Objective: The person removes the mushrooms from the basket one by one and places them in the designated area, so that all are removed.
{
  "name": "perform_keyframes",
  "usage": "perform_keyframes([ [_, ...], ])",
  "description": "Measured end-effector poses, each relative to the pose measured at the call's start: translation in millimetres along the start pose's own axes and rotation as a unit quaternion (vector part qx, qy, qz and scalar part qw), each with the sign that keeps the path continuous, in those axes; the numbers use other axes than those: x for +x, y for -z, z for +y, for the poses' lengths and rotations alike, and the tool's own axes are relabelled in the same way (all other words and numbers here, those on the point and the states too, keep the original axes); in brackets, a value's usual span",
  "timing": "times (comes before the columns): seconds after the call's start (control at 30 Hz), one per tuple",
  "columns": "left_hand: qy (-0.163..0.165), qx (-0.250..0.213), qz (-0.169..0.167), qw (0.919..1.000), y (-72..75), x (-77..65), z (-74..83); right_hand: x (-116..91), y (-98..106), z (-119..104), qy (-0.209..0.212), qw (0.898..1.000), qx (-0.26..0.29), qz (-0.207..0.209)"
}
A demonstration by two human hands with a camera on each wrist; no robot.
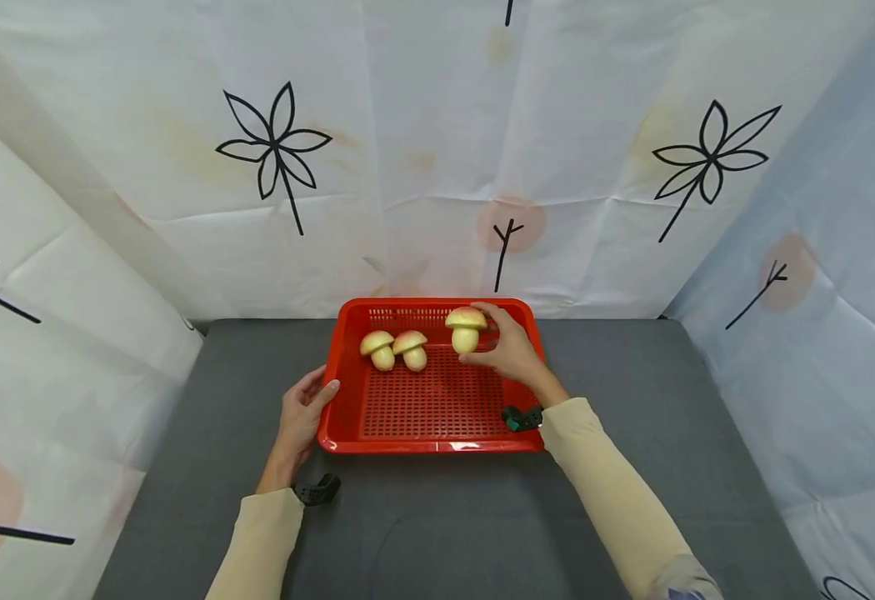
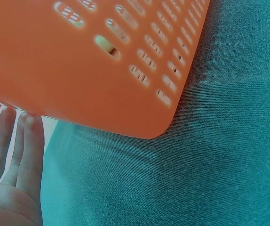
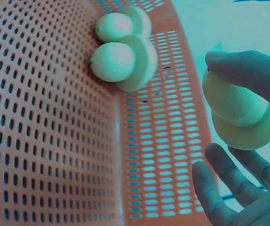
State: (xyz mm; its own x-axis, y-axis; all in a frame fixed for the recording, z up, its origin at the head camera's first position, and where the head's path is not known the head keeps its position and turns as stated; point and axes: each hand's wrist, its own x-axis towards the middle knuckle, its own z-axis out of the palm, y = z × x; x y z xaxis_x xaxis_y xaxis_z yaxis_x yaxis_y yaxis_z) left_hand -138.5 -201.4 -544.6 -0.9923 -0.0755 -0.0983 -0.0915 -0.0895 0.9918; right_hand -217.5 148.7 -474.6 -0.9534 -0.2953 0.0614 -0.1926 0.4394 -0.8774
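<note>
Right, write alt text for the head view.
A right hand holds a pink-topped yellow mushroom over a red perforated plastic basket, where two similar mushrooms sit side by side towards the left. The left hand holds the basket's left rim; dark grey cloth lies underneath.

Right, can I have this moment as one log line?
left hand: holds basket rim | right hand: holds mushroom | two mushrooms: in basket

No text, label, brand or number is showing legibly anywhere. Beyond the far edge of the worktop (image 1: 422,533), the cloth (image 1: 422,108) is carrying black line drawings (image 1: 274,147) rather than lettering. A blue mark (image 1: 685,594) on the right sleeve (image 1: 610,492) is being cut off, too little showing to read.
</note>
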Motion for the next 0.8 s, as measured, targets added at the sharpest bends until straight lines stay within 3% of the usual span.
perform_keyframes([
  [0.13,0.003,0.002,0.005,1.0,-0.4,0.2,1.3,-13,14,-3,0.004,1.0,0.025,0.011],
  [0.37,0.005,0.001,-0.001,1.0,0.3,-0.7,2.2,-38,40,1,0.016,0.999,0.016,0.038],
  [0.8,0.003,0.008,0.001,1.0,1.1,0.8,0.0,-82,83,31,0.024,0.994,0.021,0.106],
])
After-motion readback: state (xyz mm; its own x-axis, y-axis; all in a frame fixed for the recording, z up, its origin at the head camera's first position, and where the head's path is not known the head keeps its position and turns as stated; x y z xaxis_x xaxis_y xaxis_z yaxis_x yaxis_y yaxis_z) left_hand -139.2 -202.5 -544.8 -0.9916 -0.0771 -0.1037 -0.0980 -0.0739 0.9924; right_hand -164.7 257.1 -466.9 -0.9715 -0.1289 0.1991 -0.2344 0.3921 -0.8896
